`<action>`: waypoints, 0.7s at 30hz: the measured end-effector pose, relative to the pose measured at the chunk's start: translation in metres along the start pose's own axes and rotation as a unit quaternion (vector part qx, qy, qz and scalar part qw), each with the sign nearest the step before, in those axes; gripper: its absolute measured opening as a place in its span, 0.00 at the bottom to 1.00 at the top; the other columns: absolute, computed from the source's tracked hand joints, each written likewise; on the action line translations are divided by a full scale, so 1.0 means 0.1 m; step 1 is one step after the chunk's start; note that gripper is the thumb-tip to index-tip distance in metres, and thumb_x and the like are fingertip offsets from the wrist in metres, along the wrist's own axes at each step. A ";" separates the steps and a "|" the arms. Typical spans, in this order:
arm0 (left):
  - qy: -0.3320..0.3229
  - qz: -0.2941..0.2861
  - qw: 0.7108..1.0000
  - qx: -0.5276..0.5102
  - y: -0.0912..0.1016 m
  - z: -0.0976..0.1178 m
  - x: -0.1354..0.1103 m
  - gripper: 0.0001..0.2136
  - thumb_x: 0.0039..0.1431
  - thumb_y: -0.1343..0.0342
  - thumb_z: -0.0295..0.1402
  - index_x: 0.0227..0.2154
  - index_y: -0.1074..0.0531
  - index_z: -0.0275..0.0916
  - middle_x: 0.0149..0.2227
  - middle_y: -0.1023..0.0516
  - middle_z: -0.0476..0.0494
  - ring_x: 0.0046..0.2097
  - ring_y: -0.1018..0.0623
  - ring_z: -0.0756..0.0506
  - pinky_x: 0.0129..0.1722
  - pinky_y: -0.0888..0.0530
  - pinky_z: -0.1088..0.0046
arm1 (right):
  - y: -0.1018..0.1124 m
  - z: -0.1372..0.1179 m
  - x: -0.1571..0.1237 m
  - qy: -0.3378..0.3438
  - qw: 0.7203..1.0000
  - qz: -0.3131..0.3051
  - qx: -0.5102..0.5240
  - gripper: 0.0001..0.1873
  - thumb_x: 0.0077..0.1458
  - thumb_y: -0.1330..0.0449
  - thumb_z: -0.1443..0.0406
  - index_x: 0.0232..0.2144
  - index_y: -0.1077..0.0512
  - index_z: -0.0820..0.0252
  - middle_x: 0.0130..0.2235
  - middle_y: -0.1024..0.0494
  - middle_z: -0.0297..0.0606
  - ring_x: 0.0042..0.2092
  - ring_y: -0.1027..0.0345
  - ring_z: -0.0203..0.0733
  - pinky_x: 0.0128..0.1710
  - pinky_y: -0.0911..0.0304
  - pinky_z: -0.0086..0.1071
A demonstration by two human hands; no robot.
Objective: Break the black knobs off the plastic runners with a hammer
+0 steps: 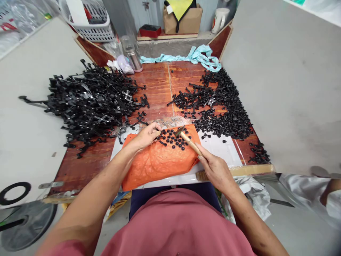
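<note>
My right hand is closed around the wooden handle of a small hammer, whose metal head hovers over a cluster of small black round parts on an orange sheet. At the sheet's upper left edge, my left hand pinches a black plastic strip piece next to those round parts.
A large heap of black linked strips lies on the wooden board to the left. A heap of black round parts lies to the right. A metal flask, a teal cloth and a white basket stand behind.
</note>
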State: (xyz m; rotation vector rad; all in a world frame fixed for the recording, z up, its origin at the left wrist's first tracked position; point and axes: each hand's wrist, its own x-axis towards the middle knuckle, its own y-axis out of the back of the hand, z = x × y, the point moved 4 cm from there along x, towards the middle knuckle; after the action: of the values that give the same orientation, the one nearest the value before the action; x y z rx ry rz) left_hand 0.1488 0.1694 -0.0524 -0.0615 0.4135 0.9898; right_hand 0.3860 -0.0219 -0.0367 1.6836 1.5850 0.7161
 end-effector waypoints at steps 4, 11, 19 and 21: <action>-0.027 -0.004 0.999 0.025 0.02 -0.08 0.05 0.10 0.56 0.40 0.37 0.36 0.34 0.40 0.19 0.40 0.60 0.19 0.43 0.55 0.20 0.47 0.80 | 0.02 -0.03 0.04 0.015 1.000 0.007 -0.005 0.26 0.72 0.51 0.62 0.70 0.38 0.52 0.51 0.17 0.42 0.46 0.20 0.49 0.44 0.28 0.37; -0.046 0.022 0.998 0.045 0.01 -0.10 0.09 0.09 0.55 0.42 0.35 0.36 0.35 0.40 0.20 0.40 0.60 0.20 0.41 0.54 0.21 0.45 0.80 | 0.12 -0.29 0.31 0.079 0.995 0.008 -0.052 0.28 0.71 0.49 0.65 0.70 0.40 0.49 0.45 0.16 0.40 0.39 0.20 0.46 0.39 0.29 0.34; -0.049 0.024 0.995 0.080 0.01 -0.11 0.11 0.06 0.57 0.45 0.31 0.37 0.35 0.41 0.17 0.42 0.61 0.19 0.42 0.53 0.20 0.46 0.79 | 0.04 -0.40 0.43 0.100 0.985 0.017 -0.143 0.30 0.71 0.49 0.65 0.72 0.43 0.46 0.37 0.18 0.37 0.33 0.24 0.43 0.36 0.31 0.32; -0.047 0.026 0.995 0.081 0.02 -0.11 0.11 0.05 0.57 0.45 0.30 0.37 0.35 0.40 0.17 0.43 0.61 0.19 0.42 0.53 0.20 0.47 0.79 | 0.02 -0.40 0.43 0.099 0.982 0.009 -0.159 0.29 0.71 0.48 0.64 0.71 0.42 0.46 0.37 0.18 0.37 0.33 0.24 0.43 0.35 0.32 0.32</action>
State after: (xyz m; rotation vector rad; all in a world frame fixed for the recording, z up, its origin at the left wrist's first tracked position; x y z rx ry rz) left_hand 0.1489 0.1763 -0.0661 0.1420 0.4097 1.0024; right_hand 0.3595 0.0261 -0.0147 1.4286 1.4951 1.1124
